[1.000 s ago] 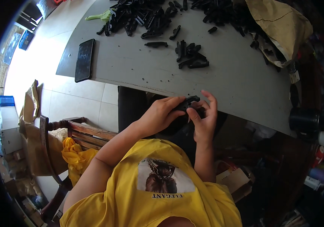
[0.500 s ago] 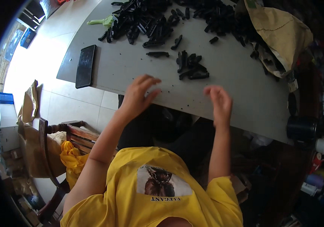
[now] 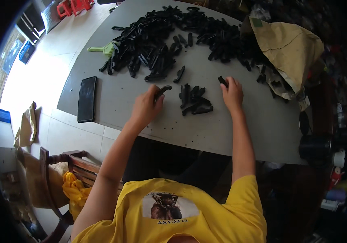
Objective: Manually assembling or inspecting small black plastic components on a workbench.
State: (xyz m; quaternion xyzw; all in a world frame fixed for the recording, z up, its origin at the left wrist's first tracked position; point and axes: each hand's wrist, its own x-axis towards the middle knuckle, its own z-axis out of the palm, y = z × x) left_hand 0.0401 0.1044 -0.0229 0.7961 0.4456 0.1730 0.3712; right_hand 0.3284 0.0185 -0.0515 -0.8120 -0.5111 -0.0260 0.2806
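My left hand (image 3: 147, 104) is closed on a curved black plastic piece (image 3: 164, 90), whose end sticks out past the fingertips. In my right hand (image 3: 233, 94) another short black plastic piece (image 3: 222, 81) is pinched, its tip pointing up and left. Between the two hands lies a small pile of similar black pieces (image 3: 195, 99) on the grey table (image 3: 121, 97). One loose black piece (image 3: 179, 74) rests just beyond that pile. Farther back, a large arc-shaped heap of black pieces (image 3: 149, 44) spreads across the tabletop.
A light green tool (image 3: 108, 49) lies at the heap's left edge. Near the table's left side is a black phone (image 3: 87, 99). An open brown paper bag (image 3: 289, 46) lies at the right, against the heap. A wooden chair (image 3: 78, 162) stands to the left.
Both hands, empty before, now each hold a black plastic piece. The left has picked up the loose piece left of the small pile. The whole view has tilted, showing more of the table's far side.
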